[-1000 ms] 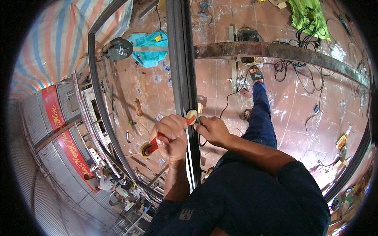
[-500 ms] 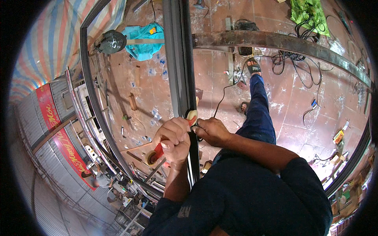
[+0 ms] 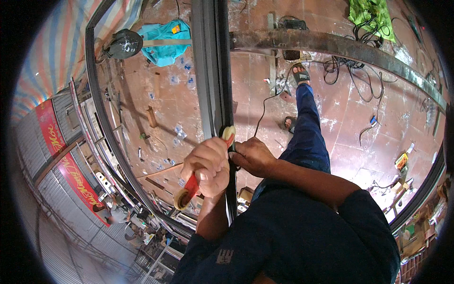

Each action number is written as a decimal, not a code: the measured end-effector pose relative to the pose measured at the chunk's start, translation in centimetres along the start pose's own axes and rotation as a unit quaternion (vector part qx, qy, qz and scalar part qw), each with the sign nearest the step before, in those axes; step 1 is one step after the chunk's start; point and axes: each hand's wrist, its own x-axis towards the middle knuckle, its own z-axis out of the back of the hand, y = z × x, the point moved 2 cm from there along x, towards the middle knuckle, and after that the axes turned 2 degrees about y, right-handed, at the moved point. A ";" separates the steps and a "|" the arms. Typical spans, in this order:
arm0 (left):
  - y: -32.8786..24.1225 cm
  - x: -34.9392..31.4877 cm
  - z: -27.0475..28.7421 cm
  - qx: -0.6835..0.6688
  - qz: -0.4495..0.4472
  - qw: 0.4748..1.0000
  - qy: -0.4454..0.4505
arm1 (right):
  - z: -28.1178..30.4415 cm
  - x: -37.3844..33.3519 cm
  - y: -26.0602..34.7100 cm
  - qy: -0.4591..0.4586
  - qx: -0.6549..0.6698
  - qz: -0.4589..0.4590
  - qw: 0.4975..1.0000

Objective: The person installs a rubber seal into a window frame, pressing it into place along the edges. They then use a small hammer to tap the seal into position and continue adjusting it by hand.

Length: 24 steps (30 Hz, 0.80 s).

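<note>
My left hand (image 3: 206, 165) is wrapped round a red-handled tool (image 3: 190, 185) with pale, rounded ends. Its upper end meets the dark metal frame bar (image 3: 213, 80), which runs from the top of the view down toward my body. The lower end sticks out below my fist. Close by on the right, my right hand (image 3: 255, 157) is closed, thumb and fingers pinched at the bar's right edge near the tool's tip. What lies between those fingers is hidden; a bit of dark material shows just beneath them.
A rusty crossbar (image 3: 331, 45) spans the right side. Below lie a turquoise cloth (image 3: 165, 42), black cables (image 3: 350, 66), a green bag (image 3: 371, 19) and scraps on the tiled floor (image 3: 265, 104). Another person (image 3: 120, 215) is at far left.
The tool's lower end has swung down and left, and its upper end sits slightly higher. My right hand has barely moved. The view has shifted slightly.
</note>
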 end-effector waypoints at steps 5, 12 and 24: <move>1.2 4.2 -0.8 -0.005 0.019 0.999 -0.045 | 0.2 0.2 -0.3 -0.013 0.005 0.019 1.000; 1.6 3.5 -1.0 0.000 -0.018 1.000 -0.009 | -0.2 0.0 -0.5 -0.008 -0.045 0.034 0.998; 2.6 6.5 -1.3 -0.016 -0.013 0.999 -0.025 | 0.8 0.4 0.5 0.033 -0.120 0.059 0.990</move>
